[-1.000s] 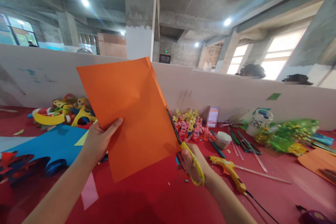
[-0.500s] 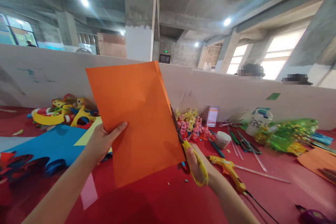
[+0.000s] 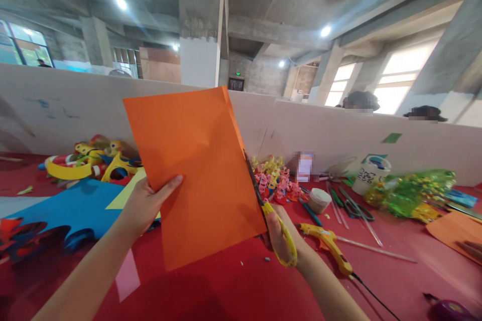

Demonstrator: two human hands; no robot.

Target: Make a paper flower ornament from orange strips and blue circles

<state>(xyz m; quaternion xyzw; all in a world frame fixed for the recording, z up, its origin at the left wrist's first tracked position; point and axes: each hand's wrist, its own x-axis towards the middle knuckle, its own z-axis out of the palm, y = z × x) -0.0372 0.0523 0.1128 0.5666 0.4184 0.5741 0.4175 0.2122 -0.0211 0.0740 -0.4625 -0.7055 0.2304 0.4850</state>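
My left hand (image 3: 145, 203) grips an orange sheet of paper (image 3: 196, 170) by its left side, thumb on the front and the other fingers hidden behind. The sheet is held up, slightly tilted, above the red table. My right hand (image 3: 280, 233) is closed around the yellow handle of a pair of scissors (image 3: 277, 243). Their dark blades run up along the right edge of the sheet, one blade in front. A narrow strip at that edge stands at an angle to the sheet above the blades.
On the red table (image 3: 233, 296) lie a yellow glue gun (image 3: 331, 246), a white tub (image 3: 319, 200), dark-handled scissors (image 3: 356, 205) and a bucket (image 3: 371, 175). Blue card (image 3: 86, 205) and yellow paper shapes (image 3: 116, 165) sit left. Another person's hand (image 3: 470, 248) rests at far right on orange paper.
My right hand and the scissors handle have shifted very slightly, with the lower handle loop moving closer to the upper one. The orange sheet and my left hand stay nearly in place.
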